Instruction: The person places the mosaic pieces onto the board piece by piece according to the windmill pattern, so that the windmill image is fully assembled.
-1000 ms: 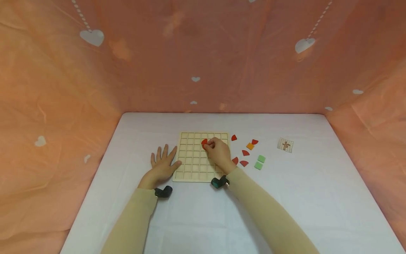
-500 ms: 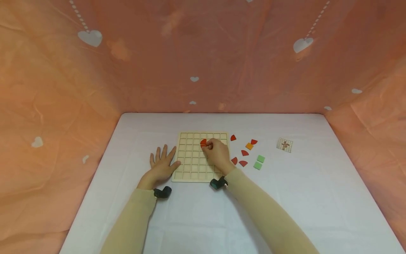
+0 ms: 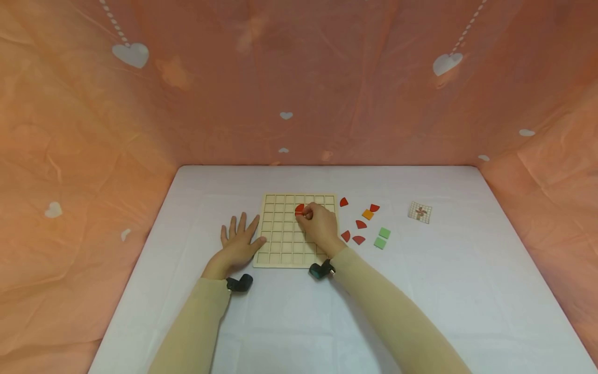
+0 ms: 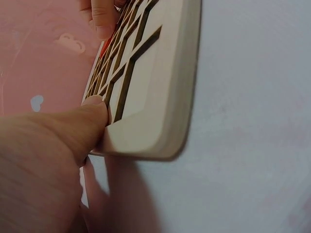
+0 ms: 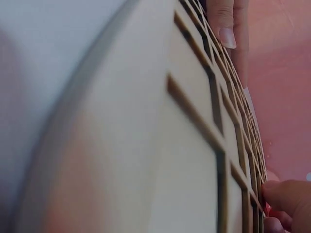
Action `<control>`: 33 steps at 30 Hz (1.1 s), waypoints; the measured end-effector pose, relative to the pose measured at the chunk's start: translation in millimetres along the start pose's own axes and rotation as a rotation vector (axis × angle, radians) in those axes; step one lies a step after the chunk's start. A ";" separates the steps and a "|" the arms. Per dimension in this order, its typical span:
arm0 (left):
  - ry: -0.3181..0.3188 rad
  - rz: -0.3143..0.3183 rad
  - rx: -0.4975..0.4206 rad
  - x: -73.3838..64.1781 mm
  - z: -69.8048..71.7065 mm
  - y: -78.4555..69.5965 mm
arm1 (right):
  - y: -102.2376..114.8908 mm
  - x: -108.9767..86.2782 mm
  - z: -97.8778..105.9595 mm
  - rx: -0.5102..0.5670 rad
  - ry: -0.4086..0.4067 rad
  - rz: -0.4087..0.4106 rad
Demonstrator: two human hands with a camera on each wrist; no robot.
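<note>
A wooden grid board point(image 3: 279, 253) lies on the white table. In its upper middle, red quarter-circle tiles point(image 3: 299, 208) sit close together, partly hidden by my right hand point(image 3: 321, 226). The curled thumb and index finger of that hand pinch a red tile low against the grid cells. In the right wrist view, red shows beside the right thumb point(image 5: 286, 195). My left hand point(image 3: 237, 245) lies with spread fingers at the board's left side. Its thumb point(image 4: 90, 119) rests on the board's edge in the left wrist view.
Right of the board lie several loose red quarter-circle tiles point(image 3: 361, 224), an orange square tile point(image 3: 368, 214) and two green square tiles point(image 3: 380, 243). A small card point(image 3: 420, 212) with a printed grid and pinwheel figure lies farther right. Pink-orange cloth point(image 3: 327, 104) surrounds the table.
The red tile in my right fingers has shifted slightly up to meet the red tile above it. My left hand stays in place. The head view has moved slightly.
</note>
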State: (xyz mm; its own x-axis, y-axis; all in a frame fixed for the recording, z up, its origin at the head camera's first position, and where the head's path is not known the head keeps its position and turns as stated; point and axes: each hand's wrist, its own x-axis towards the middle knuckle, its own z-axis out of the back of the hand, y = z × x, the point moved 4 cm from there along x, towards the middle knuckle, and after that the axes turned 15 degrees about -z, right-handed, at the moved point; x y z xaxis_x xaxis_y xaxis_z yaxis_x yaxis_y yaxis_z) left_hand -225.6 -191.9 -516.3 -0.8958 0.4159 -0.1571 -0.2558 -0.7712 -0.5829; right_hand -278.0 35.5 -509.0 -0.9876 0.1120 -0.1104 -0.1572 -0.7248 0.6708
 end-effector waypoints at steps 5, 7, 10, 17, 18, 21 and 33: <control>0.006 -0.001 0.009 2.0 -0.8 -1.2 | 0.6 -0.8 3.1 0.001 -0.003 -0.010; 0.005 -0.011 0.007 3.5 -1.4 -2.3 | -0.2 -1.1 5.2 -0.001 -0.008 -0.023; 0.004 -0.022 0.005 4.2 -2.3 -2.9 | -1.2 -1.2 7.0 0.003 0.000 -0.033; 0.007 -0.020 0.033 0.0 -1.8 -0.2 | -2.9 -5.7 14.6 0.049 0.100 0.008; 0.005 -0.021 0.032 -0.3 -1.5 -0.4 | -3.9 -6.8 17.8 0.056 0.108 0.014; 0.000 -0.018 0.031 -1.5 -1.4 0.5 | -9.4 -8.4 29.5 0.068 0.106 0.031; 0.002 -0.023 0.040 0.4 -1.0 2.1 | -56.0 3.2 79.6 0.079 0.037 -0.017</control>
State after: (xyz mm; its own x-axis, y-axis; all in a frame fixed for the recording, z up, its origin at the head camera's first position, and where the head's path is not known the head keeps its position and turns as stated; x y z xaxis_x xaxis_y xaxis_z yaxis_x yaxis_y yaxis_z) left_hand -226.2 -192.9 -518.4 -0.8886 0.4350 -0.1454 -0.2912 -0.7800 -0.5540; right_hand -272.7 130.6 -488.6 -0.9841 0.0977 -0.1484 -0.1754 -0.6667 0.7243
